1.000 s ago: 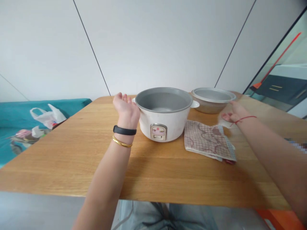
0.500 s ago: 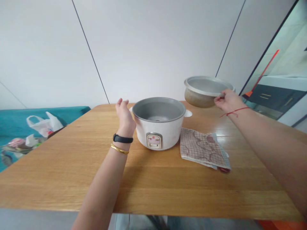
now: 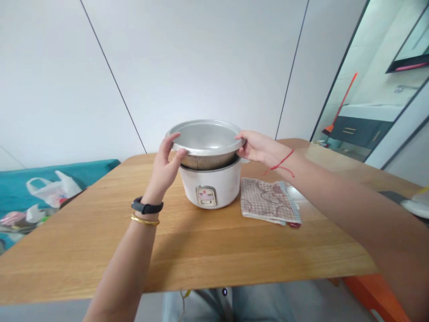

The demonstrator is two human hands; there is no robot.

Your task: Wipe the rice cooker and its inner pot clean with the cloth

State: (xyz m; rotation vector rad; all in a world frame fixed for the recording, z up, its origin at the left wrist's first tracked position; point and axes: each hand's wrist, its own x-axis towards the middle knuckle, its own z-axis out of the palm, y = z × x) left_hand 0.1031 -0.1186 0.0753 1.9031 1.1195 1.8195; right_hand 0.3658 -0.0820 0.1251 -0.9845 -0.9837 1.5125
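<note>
A silver metal inner pot point(image 3: 211, 160) is partly inside the white rice cooker body point(image 3: 219, 185), its rim still raised above the cooker's edge. At the left of that rim is my left hand point(image 3: 167, 163), thumb and fingers closed around it. My right hand point(image 3: 253, 145) pinches the rim on the opposite side. On the cooker's front is a small panel point(image 3: 206, 197) with a pink picture. A folded checked cloth point(image 3: 266, 201) lies just right of the cooker.
The wooden table point(image 3: 201, 250) stands against a white panelled wall point(image 3: 201, 58). To the left are a teal sofa point(image 3: 100, 166) and a white plastic bag point(image 3: 55, 190). An orange-handled broom point(image 3: 343, 100) shows through the doorway at right. Something orange point(image 3: 375, 295) stands below the table's right side.
The inner pot has moved left in my right hand and down into the top of the cooker. My left hand, earlier open beside the cooker, now grips the pot's rim.
</note>
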